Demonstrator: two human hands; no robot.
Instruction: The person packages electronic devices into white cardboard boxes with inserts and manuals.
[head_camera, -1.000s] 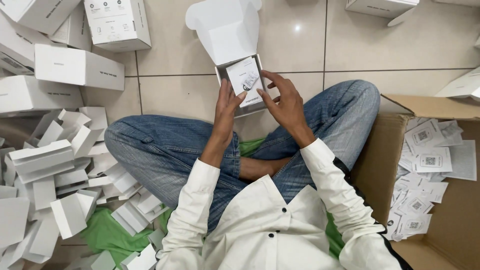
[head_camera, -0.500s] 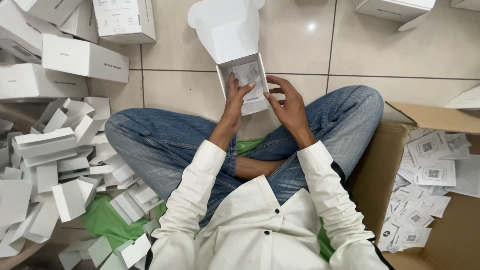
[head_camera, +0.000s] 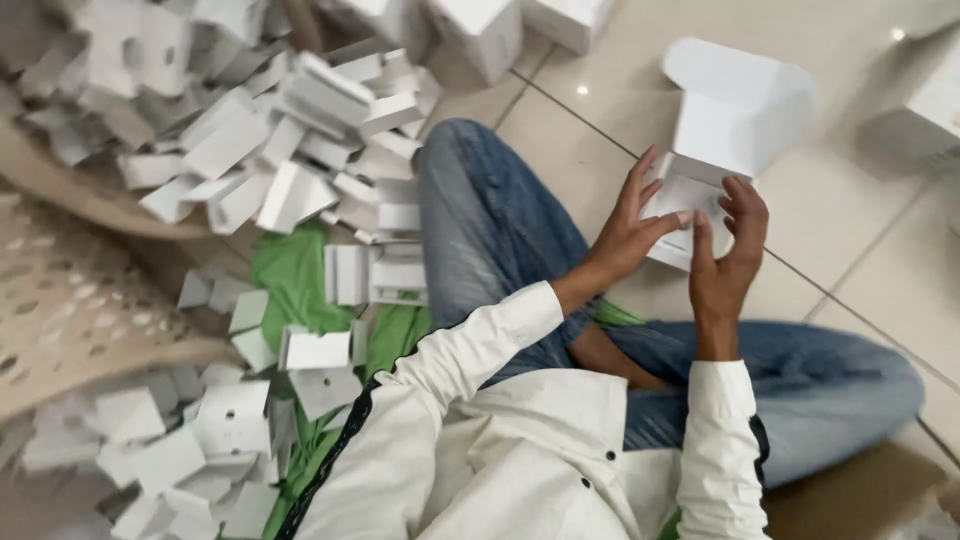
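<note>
White cardboard makes up the small open box (head_camera: 735, 130) that both hands hold up over the beige tiled floor (head_camera: 850, 240), at about two o'clock in the view. Its hinged lid stands raised and leans away toward one o'clock, while the shallow tray part points down toward seven o'clock; the long axis of the box runs roughly from seven to one. The left hand (head_camera: 625, 235) comes in from eight o'clock, its fingers (head_camera: 645, 175) spread and clasping the tray's left edge, thumb laid across the front. The right hand (head_camera: 725, 265) rises from six o'clock, its fingers (head_camera: 745, 200) curled onto the tray's right edge, thumb pressing a flat white card insert (head_camera: 690, 200) that sits inside the tray. Both hands touch the box; neither is released. Blue denim jeans (head_camera: 500, 230) cover the crossed legs just below the box, and a white long-sleeved shirt (head_camera: 530, 440) fills six o'clock. A heap of flat white cardboard pieces (head_camera: 270, 150) lies at ten o'clock, partly on a green cloth (head_camera: 290, 275).
</note>
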